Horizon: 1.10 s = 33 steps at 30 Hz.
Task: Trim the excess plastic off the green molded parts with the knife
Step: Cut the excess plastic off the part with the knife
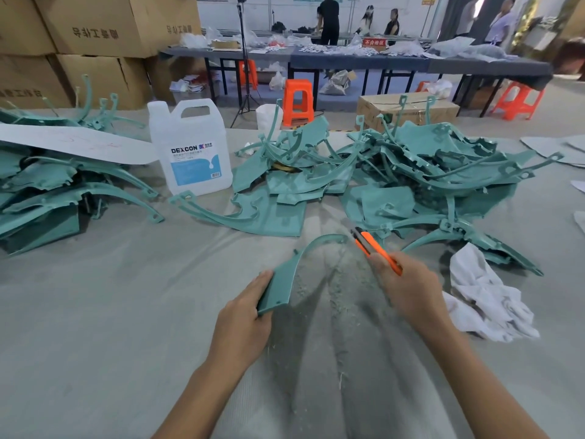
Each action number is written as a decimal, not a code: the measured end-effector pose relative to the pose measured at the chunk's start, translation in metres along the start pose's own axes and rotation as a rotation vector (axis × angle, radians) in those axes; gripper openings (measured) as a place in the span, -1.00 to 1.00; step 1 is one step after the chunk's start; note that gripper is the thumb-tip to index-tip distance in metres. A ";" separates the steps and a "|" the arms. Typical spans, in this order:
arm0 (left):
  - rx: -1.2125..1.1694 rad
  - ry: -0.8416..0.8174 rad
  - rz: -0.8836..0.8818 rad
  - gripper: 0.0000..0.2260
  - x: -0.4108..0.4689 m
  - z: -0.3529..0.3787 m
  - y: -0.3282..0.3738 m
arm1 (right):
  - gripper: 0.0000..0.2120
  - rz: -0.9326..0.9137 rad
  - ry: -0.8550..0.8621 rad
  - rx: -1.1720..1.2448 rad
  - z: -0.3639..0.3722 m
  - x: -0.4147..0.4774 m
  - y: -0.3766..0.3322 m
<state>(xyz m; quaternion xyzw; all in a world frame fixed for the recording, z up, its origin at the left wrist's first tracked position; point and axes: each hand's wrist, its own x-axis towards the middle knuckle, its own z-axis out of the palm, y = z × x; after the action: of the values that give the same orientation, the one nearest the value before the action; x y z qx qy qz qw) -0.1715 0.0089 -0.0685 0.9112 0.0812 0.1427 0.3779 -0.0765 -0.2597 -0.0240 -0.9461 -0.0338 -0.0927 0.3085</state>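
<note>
- Left hand (245, 324) grips the wide end of a green part (286, 280), centre frame.
- Right hand (408, 286) grasps the orange knife (373, 248); blade tip apparently near the part's curved end.
- Green parts pile (411, 172) lies behind.

2 hands are showing: left hand (243, 321) & right hand (408, 286). 1 knife (364, 245) is sitting in the right, 1 green part (278, 286) in the left. Other green pcs are lying on the table (95, 312) in 3 lots: left heap (47, 191), middle heap (285, 185), right heap (443, 172); pcs per heap too tangled to count. 1 jug (190, 147) & 1 white rag (484, 296) are sitting alongside. Behind, 3 orange stools (297, 103) are standing in plain view, w/ approx 4 people (329, 20) & 1 tripod (243, 74).
</note>
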 end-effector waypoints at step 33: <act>-0.127 0.105 -0.115 -0.66 0.009 0.002 0.002 | -0.54 0.104 0.030 -0.202 0.041 0.027 -0.006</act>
<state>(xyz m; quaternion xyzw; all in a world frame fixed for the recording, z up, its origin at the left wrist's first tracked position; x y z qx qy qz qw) -0.1628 0.0084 -0.0663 0.8703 0.1440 0.1733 0.4379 -0.0445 -0.2306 -0.0483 -0.9713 0.0296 -0.0937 0.2167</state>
